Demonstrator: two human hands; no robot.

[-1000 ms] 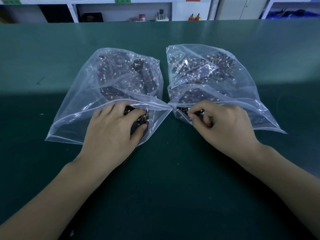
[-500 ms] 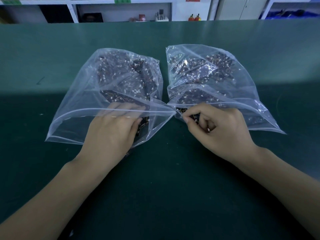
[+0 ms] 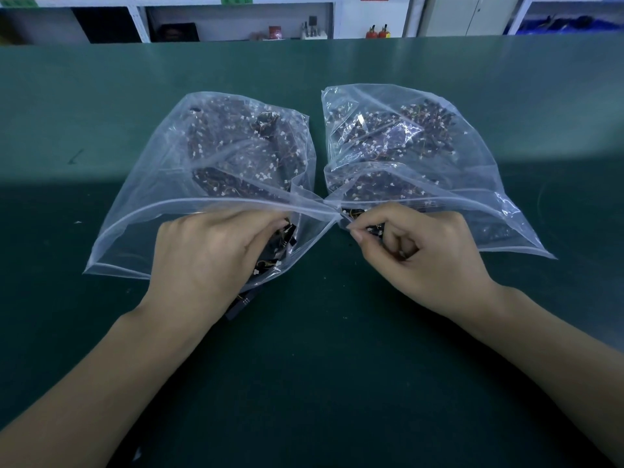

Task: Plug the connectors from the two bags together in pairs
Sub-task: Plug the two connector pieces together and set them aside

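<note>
Two clear plastic bags lie side by side on the green table, each full of small dark connectors with white plugs and thin wires. My left hand [image 3: 216, 255] reaches into the mouth of the left bag [image 3: 145, 184], fingers curled among the dark connectors [image 3: 283, 241] there; its fingertips are hidden. At the mouth of the right bag [image 3: 479, 184], my right hand [image 3: 415, 255] pinches a small dark connector [image 3: 373, 228] between thumb and forefinger. A few connectors spill out under the left bag's mouth [image 3: 241, 304].
The green table mat [image 3: 320, 383] runs wide on all sides of the bags. White shelving with small items [image 3: 277, 30] stands beyond the far edge.
My left hand has pushed deeper into the left bag and curled among the connectors. My right hand has drawn slightly back toward me, pinching a connector at the right bag's mouth.
</note>
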